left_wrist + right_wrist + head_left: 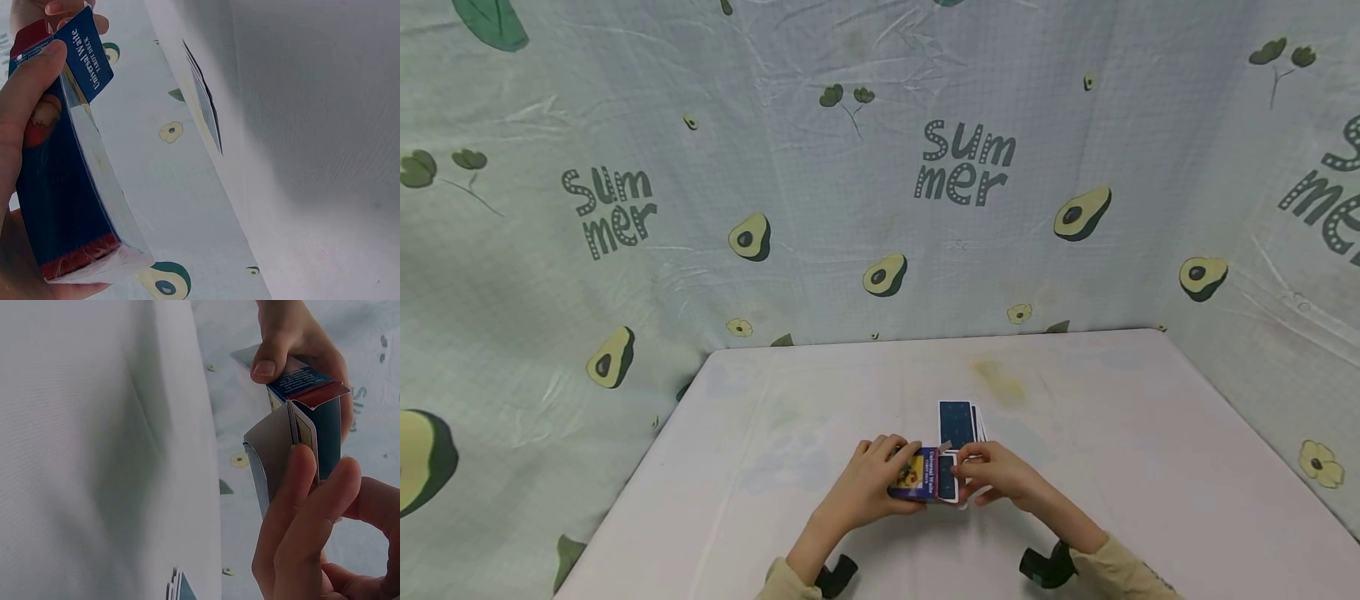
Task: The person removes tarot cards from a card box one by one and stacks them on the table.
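Observation:
My left hand (868, 483) grips a blue and yellow tarot card box (912, 473), its thumb lying along the box front in the left wrist view. At the box's right end the flap (87, 56) stands open, printed "Universal Waite Tarot Deck". Dark blue-backed tarot cards (948, 477) protrude from that end. My right hand (1000, 475) pinches these cards at their outer edge; in the right wrist view its fingertips (303, 464) lie against them. Just beyond both hands, a small fanned pile of blue-backed cards (956, 423) lies on the table.
The white table (775, 425) has a yellowish stain (1000, 382) toward the back. A pale cloth (820, 183) printed with avocados and "summer" hangs behind and at both sides. Black wrist cameras (1048, 567) sit below the forearms.

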A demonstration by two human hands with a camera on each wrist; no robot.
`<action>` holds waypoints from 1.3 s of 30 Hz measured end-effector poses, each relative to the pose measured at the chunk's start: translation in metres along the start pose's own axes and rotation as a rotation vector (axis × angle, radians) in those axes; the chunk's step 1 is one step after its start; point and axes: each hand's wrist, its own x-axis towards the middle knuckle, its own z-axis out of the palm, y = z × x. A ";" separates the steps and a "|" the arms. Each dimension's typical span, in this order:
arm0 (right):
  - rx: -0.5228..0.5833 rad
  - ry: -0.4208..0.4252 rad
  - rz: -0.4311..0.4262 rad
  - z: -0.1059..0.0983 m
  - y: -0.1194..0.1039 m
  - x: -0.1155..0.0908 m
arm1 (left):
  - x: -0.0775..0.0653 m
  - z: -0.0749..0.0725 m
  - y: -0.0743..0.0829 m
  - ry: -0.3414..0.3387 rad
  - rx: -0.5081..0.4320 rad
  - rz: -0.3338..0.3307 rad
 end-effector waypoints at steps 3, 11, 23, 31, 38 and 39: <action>0.007 -0.001 -0.004 -0.001 -0.001 -0.001 | 0.000 0.000 0.000 -0.001 -0.004 -0.001; 0.041 -0.009 -0.002 -0.004 0.000 -0.002 | -0.003 -0.001 -0.001 -0.018 -0.006 -0.012; 0.003 0.008 -0.002 -0.004 -0.001 -0.006 | -0.011 -0.002 -0.004 -0.053 -0.029 -0.038; -0.001 -0.001 -0.001 -0.006 0.002 -0.006 | -0.013 -0.001 -0.005 -0.056 -0.033 -0.037; -0.016 0.013 0.007 -0.009 0.005 -0.005 | -0.014 0.000 -0.006 -0.053 -0.033 -0.044; -0.018 0.015 0.008 -0.009 0.006 -0.005 | -0.015 0.000 -0.006 -0.051 -0.033 -0.043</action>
